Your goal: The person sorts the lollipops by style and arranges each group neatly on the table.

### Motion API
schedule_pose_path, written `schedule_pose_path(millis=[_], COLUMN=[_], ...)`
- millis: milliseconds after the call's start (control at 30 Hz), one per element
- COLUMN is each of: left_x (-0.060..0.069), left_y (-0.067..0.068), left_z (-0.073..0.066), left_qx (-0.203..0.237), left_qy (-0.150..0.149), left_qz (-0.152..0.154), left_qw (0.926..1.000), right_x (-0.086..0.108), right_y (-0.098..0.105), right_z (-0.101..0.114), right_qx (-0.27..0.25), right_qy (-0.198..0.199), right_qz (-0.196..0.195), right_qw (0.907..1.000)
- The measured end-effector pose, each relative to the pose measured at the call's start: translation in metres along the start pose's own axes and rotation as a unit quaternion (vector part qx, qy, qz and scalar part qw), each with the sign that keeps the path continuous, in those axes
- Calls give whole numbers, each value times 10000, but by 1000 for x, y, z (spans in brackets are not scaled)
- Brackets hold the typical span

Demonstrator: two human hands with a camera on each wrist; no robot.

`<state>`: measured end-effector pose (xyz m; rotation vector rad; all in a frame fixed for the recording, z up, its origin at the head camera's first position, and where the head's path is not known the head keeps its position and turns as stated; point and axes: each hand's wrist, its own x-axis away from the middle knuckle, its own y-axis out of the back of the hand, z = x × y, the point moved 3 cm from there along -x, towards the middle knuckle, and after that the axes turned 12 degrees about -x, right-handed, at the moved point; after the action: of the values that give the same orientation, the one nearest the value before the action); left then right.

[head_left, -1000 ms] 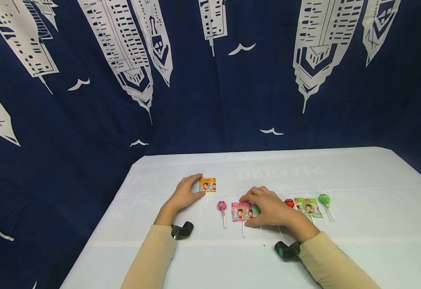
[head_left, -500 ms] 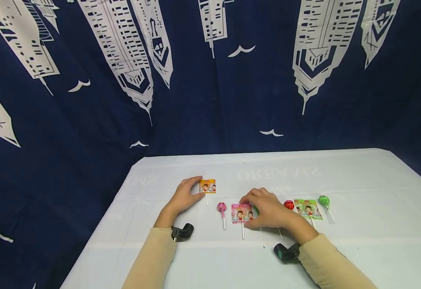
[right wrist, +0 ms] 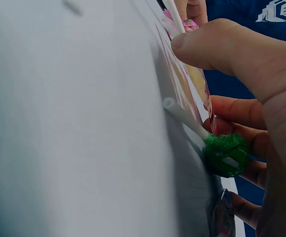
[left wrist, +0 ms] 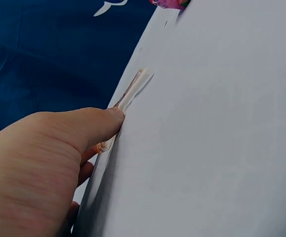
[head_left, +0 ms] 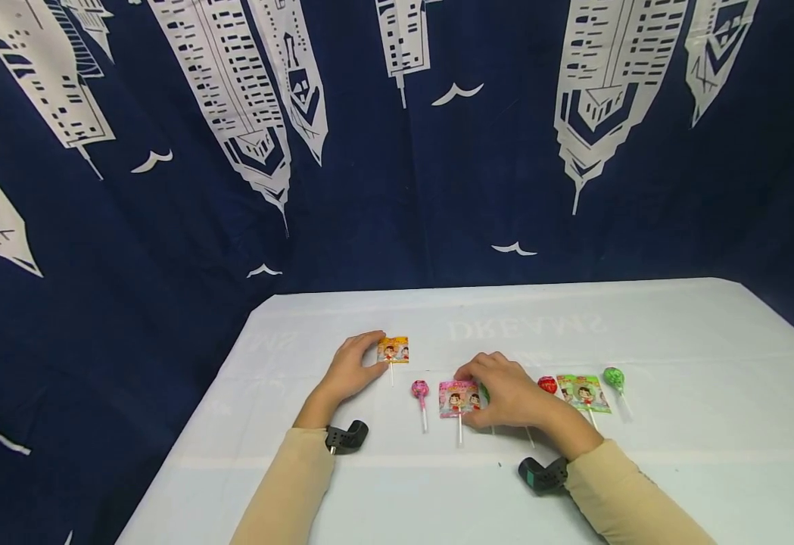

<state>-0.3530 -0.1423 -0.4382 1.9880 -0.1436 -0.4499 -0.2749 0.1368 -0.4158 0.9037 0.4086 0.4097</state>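
Note:
My left hand holds a flat lollipop in an orange wrapper by its left side, thumb below and fingers above. In the left wrist view the thumb rests along the wrapper near the white stick. My right hand holds a flat lollipop in a pink wrapper, thumb at its lower edge and fingers at the upper one. Under the right palm lies a round green lollipop, mostly hidden from the head view. Beside it shows part of another wrapper.
A round pink lollipop lies between the hands. Right of the right hand are a round red lollipop, a flat green-wrapped one and a round green one. A navy patterned cloth hangs behind the white table.

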Motion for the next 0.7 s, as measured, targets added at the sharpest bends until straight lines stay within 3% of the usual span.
schedule_pose_path(millis=[200, 500, 700], left_x=[0, -4, -6], left_y=[0, -2, -2], left_z=[2, 3, 4], left_qx=[-121, -184, -221], left_qy=[26, 17, 51], left_qz=[-35, -31, -22], left_qw=[9999, 9998, 9997], right_x=[-2, -6, -21], right_y=[3, 16, 25], right_z=[3, 4, 7], right_qx=[-166, -705, -725], right_qy=[-12, 72, 49], right_qz=[77, -168, -134], right_qw=[9998, 9973, 9973])
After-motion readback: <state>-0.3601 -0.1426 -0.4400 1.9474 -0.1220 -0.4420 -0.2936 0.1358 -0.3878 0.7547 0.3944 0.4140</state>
